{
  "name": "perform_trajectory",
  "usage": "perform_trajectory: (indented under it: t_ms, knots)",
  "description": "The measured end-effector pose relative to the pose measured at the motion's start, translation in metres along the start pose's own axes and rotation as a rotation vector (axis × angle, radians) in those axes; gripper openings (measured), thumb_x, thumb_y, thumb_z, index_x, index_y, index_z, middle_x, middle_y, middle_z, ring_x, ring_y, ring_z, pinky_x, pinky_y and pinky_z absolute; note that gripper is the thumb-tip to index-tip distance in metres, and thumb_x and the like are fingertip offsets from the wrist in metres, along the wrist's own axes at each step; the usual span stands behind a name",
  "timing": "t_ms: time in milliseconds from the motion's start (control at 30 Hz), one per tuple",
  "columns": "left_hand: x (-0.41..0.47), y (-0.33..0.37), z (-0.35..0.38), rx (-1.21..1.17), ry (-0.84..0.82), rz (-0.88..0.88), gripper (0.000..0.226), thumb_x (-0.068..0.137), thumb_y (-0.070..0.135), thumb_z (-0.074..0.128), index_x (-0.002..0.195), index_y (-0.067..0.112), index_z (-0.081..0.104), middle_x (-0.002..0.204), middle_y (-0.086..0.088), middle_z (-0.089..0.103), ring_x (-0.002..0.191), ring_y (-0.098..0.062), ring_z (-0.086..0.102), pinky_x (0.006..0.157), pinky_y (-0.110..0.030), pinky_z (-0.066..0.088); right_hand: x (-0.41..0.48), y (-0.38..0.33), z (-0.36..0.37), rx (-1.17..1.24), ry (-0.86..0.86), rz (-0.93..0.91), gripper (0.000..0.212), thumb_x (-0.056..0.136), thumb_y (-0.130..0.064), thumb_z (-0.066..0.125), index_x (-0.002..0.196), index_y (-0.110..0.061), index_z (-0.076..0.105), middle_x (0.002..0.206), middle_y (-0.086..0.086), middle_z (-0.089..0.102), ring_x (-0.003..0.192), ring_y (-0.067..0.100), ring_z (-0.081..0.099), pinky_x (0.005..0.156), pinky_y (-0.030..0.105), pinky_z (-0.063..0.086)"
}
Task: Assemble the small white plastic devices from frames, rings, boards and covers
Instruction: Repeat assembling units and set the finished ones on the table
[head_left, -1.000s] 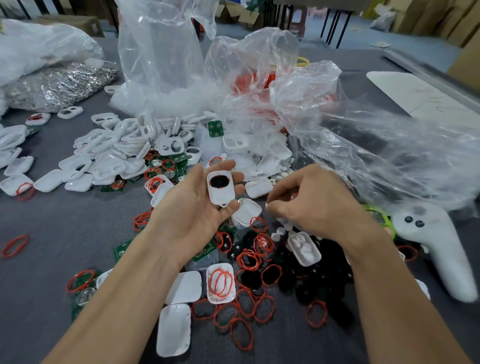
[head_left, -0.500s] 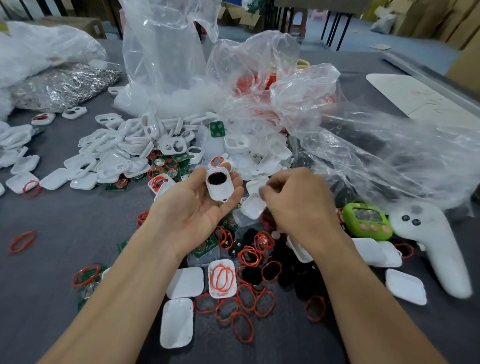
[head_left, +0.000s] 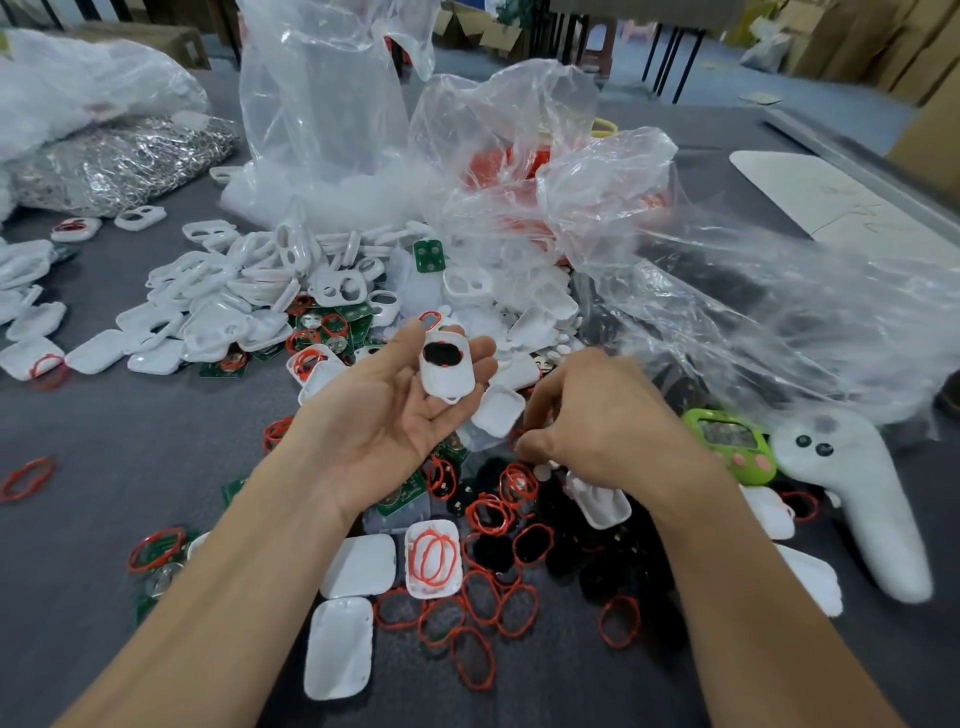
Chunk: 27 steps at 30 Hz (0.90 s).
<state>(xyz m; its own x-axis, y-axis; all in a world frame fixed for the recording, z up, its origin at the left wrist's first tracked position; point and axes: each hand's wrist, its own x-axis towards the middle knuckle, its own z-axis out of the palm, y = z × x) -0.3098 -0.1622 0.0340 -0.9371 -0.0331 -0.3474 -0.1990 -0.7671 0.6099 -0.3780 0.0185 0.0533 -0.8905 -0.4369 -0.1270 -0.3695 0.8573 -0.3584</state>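
White frame (head_left: 449, 385) lay cradled on the nearly flat fingers of the left hand (head_left: 384, 415), palm up above the middle of the tabletop (head_left: 130, 447), with the thumb resting along its far left edge and a black insert (head_left: 442, 354) showing in its opening. It looked like a thin moulded shell: very light, stiff enough to keep its shape, but smooth and likely to skate off an open palm. It was probably best held by its two long side walls rather than across the open middle, where pressure could flex it or shift the insert. The right hand (head_left: 608, 426) hovered knuckles up just right of the frame, its fingers curled down toward the loose parts with thumb and forefinger drawn close together. Whether they pinched anything could not be told. Red rings (head_left: 491, 512) lay tangled toward the near edge; they appeared soft and floppy, likely to snag one another, so a fingertip pinch on a single loop would suit them. White covers (head_left: 357, 566) lay flat near the same edge and, being smooth, were probably easiest to lift by an edge. A green board (head_left: 429, 255) lay farther back, and its edges seemed the safest place to take hold.
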Motion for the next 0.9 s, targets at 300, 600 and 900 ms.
perform_trajectory:
  t_ms: [300, 600, 900]
  knots:
    - [0.001, 0.000, -0.002, 0.000, -0.030, 0.013, 0.049, 0.085, 0.039, 0.063, 0.124, 0.009, 0.064, 0.120, -0.013, 0.074, 0.092, -0.018, 0.076, 0.071, -0.028, 0.061, -0.004, -0.002, -0.007, -0.088, 0.210, 0.062, 0.012, 0.082, -0.032, 0.074, 0.093, -0.034, 0.077, 0.079, -0.009, 0.073, 0.091, 0.020, 0.068, 0.101, 0.038, 0.047]
    - [0.002, 0.002, 0.000, -0.003, -0.032, 0.069, 0.059, 0.083, 0.040, 0.063, 0.130, 0.003, 0.060, 0.113, -0.012, 0.076, 0.089, -0.019, 0.077, 0.069, -0.026, 0.062, -0.001, -0.019, 0.013, -0.031, 0.147, -0.154, 0.015, 0.086, -0.042, 0.075, 0.090, -0.028, 0.073, 0.096, -0.008, 0.068, 0.102, 0.018, 0.059, 0.099, 0.034, 0.045]
    - [0.004, 0.002, -0.005, -0.013, -0.015, 0.055, 0.054, 0.082, 0.036, 0.067, 0.125, 0.004, 0.063, 0.113, -0.014, 0.076, 0.094, -0.023, 0.077, 0.070, -0.029, 0.061, 0.006, 0.003, 0.001, 0.517, 0.318, -0.014, 0.016, 0.093, -0.027, 0.070, 0.078, -0.031, 0.075, 0.054, -0.015, 0.062, 0.045, 0.003, 0.056, 0.049, 0.015, 0.044]
